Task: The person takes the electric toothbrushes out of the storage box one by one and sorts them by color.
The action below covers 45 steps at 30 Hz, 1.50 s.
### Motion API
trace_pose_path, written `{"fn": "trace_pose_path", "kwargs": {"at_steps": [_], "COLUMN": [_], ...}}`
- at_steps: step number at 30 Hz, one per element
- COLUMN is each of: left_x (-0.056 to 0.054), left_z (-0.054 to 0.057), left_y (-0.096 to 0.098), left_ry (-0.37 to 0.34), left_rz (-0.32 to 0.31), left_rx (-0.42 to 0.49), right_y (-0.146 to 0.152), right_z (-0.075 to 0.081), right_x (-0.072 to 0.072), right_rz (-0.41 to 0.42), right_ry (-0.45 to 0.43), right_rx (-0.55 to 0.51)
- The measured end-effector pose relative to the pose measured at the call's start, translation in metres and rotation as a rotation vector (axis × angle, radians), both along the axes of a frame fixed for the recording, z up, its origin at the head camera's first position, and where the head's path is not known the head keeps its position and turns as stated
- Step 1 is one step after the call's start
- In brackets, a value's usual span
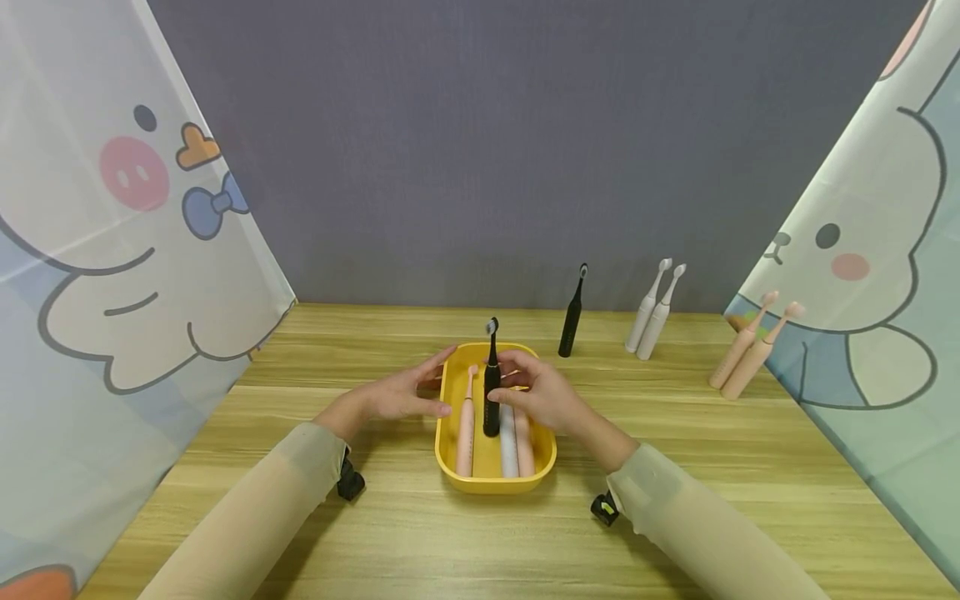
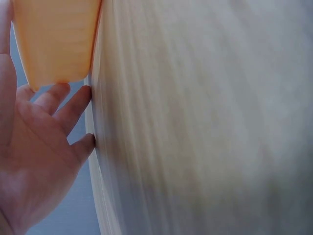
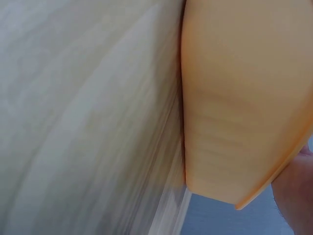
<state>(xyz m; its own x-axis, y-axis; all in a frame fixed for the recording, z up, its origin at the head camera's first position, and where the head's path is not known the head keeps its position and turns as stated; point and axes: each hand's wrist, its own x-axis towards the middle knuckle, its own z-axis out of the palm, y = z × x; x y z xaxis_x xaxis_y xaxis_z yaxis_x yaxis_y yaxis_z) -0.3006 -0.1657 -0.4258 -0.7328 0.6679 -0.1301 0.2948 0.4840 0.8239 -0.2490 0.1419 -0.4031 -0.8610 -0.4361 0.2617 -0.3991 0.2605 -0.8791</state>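
In the head view, a yellow tray (image 1: 497, 485) sits in the middle of the table. My right hand (image 1: 546, 392) reaches over its right side and pinches a black electric toothbrush (image 1: 491, 392), brush head pointing away from me. Within the tray lie a pink electric toothbrush (image 1: 466, 433) on the left, and a white toothbrush (image 1: 508, 446) beside another pink toothbrush (image 1: 524, 450) on the right, their upper parts hidden by my hand. My left hand (image 1: 401, 394) rests at the tray's left side, fingers loosely extended. The left wrist view shows those fingertips against the tray's outer wall (image 2: 56, 39).
Toward the back right stand a black electric toothbrush (image 1: 572, 321), two white toothbrushes (image 1: 654, 321) and, farther right, two beige-pink toothbrushes (image 1: 746, 358). A grey panel (image 1: 480, 150) closes the back of the wooden table (image 1: 480, 542); cartoon-printed cloths (image 1: 112, 250) hang at both sides.
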Motion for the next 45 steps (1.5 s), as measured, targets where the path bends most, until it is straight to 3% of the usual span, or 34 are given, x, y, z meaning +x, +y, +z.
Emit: {"fn": "trace_pose_path", "kwargs": {"at_steps": [13,20,28,38,45], "left_x": [0.000,0.001,0.001,0.000,0.000], "left_z": [0.000,0.002,0.001,0.002,0.003], "left_y": [-0.001,-0.001,-0.002,-0.001,-0.001], "left_ry": [-0.002,0.018,0.009,-0.006,-0.006], "left_rz": [0.006,0.008,0.013,-0.004,-0.010], "left_rx": [-0.007,-0.023,-0.027,0.004,0.007], "right_y": [-0.002,0.005,0.023,0.051,0.075], "right_z": [0.001,0.018,0.036,0.044,0.048], "right_x": [0.001,0.000,-0.009,-0.013,-0.013], "right_rz": [-0.023,-0.061,-0.083,-0.162,-0.183], "right_ry": [0.004,0.052,0.126,0.215,0.177], "right_rx": [-0.002,-0.047,-0.096,-0.110,-0.139]}}
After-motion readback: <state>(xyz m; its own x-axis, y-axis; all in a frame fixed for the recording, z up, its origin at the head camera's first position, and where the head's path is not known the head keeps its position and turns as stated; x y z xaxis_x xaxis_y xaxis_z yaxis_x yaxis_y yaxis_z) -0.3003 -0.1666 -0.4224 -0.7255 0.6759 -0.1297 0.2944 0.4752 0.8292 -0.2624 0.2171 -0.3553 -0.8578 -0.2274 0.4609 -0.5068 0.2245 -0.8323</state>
